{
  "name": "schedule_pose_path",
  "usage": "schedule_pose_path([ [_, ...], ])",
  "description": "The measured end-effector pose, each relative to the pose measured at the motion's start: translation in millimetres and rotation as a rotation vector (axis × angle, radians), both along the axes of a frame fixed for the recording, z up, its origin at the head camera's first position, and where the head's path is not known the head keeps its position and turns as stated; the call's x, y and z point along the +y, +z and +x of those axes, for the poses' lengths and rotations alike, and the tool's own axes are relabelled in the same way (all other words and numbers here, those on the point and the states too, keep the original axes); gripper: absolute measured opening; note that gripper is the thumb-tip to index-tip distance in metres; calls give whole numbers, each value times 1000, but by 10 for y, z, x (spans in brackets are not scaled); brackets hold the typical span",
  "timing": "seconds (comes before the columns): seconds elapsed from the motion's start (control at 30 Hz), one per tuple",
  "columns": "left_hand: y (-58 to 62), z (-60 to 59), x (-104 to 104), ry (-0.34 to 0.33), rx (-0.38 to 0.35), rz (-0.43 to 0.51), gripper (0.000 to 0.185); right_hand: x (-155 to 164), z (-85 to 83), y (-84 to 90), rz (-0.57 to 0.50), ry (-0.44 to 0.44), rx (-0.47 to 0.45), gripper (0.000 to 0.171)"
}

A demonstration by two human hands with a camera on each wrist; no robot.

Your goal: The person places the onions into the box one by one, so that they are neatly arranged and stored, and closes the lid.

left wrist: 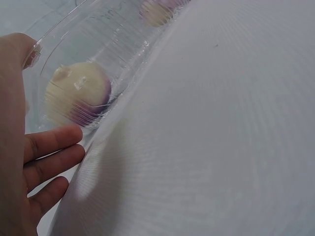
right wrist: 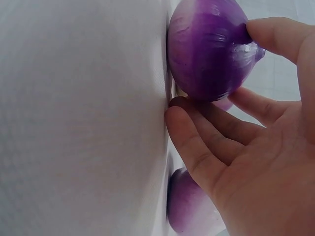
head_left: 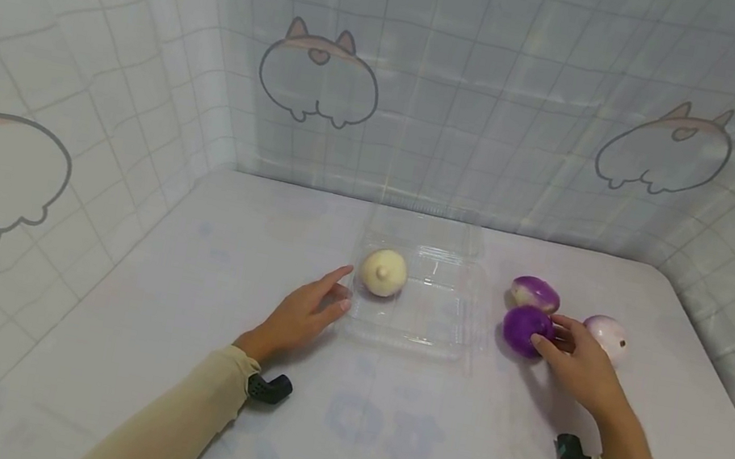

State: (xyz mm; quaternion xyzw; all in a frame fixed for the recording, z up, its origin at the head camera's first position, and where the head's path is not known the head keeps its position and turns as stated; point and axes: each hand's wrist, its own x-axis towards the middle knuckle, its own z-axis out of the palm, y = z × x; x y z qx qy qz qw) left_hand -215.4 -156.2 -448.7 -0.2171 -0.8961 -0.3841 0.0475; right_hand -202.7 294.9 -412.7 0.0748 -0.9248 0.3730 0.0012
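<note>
Both hands low — right (head_left: 583, 364) pinching purple onion (head_left: 525, 328), left (head_left: 302, 318) relaxed against clear tray (head_left: 438, 332).

Four onions (head_left: 527, 329): one in the tray (head_left: 445, 333); three beside it; one clear tray; two hands (head_left: 300, 320).

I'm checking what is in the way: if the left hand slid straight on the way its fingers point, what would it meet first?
Most likely the clear plastic box: the left hand already has its fingertips at the box's near-left wall, with the pale onion just behind.
</note>
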Motion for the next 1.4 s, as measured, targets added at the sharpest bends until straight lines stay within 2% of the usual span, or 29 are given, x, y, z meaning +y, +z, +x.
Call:
schedule_pose_path([
  [0.63,-12,-18,-13,-3,16,-9,59,29,-16,9,-60,-12,22,66],
  [0.9,-4,-23,-18,-3,10,3,58,24,-18,17,-151,1,-7,66],
  [1.4,-39,-35,-38,-14,7,13,58,33,4,4,-218,-33,-77,72],
])
